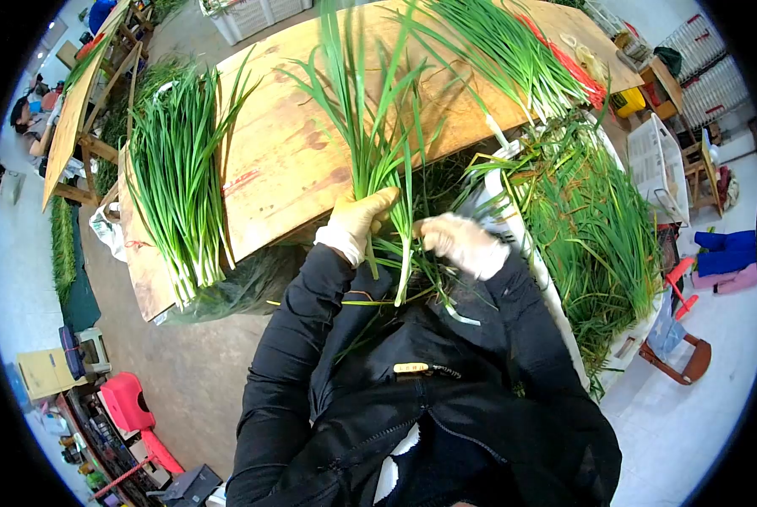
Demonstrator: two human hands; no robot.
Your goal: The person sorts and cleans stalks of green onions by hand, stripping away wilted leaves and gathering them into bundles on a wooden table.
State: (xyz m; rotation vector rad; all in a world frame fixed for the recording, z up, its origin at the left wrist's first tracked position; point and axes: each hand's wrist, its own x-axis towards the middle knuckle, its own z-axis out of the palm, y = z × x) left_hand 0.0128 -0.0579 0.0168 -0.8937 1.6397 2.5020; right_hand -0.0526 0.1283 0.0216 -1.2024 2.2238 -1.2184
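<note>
My left hand [357, 221], in a pale glove, is closed around a small bunch of garlic chives [363, 156]. Their green leaves fan upward over the board, and the white stalk ends hang below my fist. Just right of the stalks is my right hand [463, 243], also gloved and blurred by motion. Its fingers are curled in; what they pinch is too smeared to make out. Loose leaves hang around my lap under both hands. A thick pile of garlic chives [176, 182] lies on the left of the board, white ends toward me.
The wooden board [290, 127] spans the front. Another chive bundle [514, 68] lies at its far right beside red strips [569, 63]. A white-rimmed container [543, 275] heaped with loose leaves [585, 228] stands at my right. Clear plastic [247, 283] sits beneath the board's left edge.
</note>
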